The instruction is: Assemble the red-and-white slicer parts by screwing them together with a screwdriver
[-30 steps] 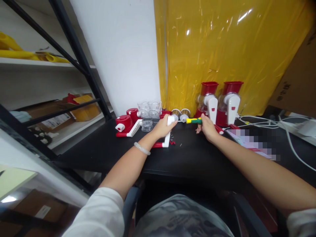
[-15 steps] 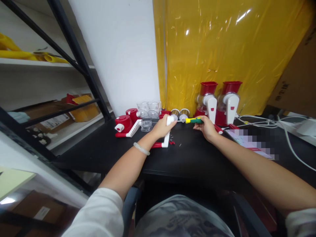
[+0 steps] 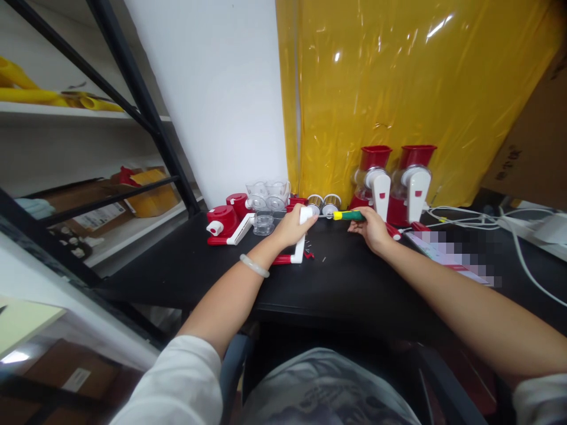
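Observation:
My left hand (image 3: 292, 228) is closed around the upper end of a white crank handle (image 3: 300, 243) with a red grip (image 3: 282, 260) at its lower end. In my right hand (image 3: 370, 229) is a screwdriver (image 3: 349, 216) with a green and yellow handle, held level and pointing left. Its metal shaft reaches the top of the crank handle; the tip is hidden by my left hand. Small screws (image 3: 309, 243) and a little red plastic piece (image 3: 309, 255) lie on the black table (image 3: 345, 289) beside the handle.
Two assembled red and white rotary graters (image 3: 375, 177) stand at the back right. Grater drums (image 3: 331, 204), clear plastic parts (image 3: 274, 195) and red bases (image 3: 222, 221) sit at the back left. White cables (image 3: 469, 217) and a printed sheet (image 3: 447, 260) lie to the right. A metal shelf (image 3: 146, 118) rises on the left.
Both hands keep their hold on the crank handle and the screwdriver, in nearly the same place. The view has shifted very slightly.

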A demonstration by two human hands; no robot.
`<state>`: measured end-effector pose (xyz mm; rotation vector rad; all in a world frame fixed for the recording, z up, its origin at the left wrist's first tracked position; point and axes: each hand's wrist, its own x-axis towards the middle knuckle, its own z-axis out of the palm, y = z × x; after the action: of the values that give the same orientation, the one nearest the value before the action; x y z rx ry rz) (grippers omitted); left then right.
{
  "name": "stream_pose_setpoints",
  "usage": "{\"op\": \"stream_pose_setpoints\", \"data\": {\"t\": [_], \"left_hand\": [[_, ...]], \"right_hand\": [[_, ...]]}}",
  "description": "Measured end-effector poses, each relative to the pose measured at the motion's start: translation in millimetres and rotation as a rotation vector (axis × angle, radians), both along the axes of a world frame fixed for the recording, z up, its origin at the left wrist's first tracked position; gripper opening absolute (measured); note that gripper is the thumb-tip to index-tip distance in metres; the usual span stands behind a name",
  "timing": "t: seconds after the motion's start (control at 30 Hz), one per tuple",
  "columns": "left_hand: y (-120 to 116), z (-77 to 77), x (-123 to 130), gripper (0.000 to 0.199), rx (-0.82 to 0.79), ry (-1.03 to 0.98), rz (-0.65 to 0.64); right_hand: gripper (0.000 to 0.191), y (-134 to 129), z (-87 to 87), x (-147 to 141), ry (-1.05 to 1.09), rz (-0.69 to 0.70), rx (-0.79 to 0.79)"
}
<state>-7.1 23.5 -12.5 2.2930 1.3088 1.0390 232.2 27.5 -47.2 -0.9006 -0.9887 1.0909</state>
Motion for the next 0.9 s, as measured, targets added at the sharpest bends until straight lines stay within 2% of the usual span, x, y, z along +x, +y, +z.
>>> {"op": "stream_pose_setpoints", "data": {"t": [0.47, 0.63, 0.9], "left_hand": [[-0.8, 0.8, 0.3, 0.047, -0.011, 0.003, 0.002], [-1.4, 1.3, 0.7, 0.047, -0.006, -0.001, 0.004], [-4.3, 3.4, 1.6, 0.048, 0.005, 0.002, -0.007]], "right_hand": [[0.025, 3.4, -3.2, -0.6, 0.038, 0.009, 0.030], [0.037, 3.7, -5.9, -1.6, -0.024, -0.004, 0.042], [0.046, 1.0, -6.1, -1.8, -0.145, -0.075, 0.001]]}}
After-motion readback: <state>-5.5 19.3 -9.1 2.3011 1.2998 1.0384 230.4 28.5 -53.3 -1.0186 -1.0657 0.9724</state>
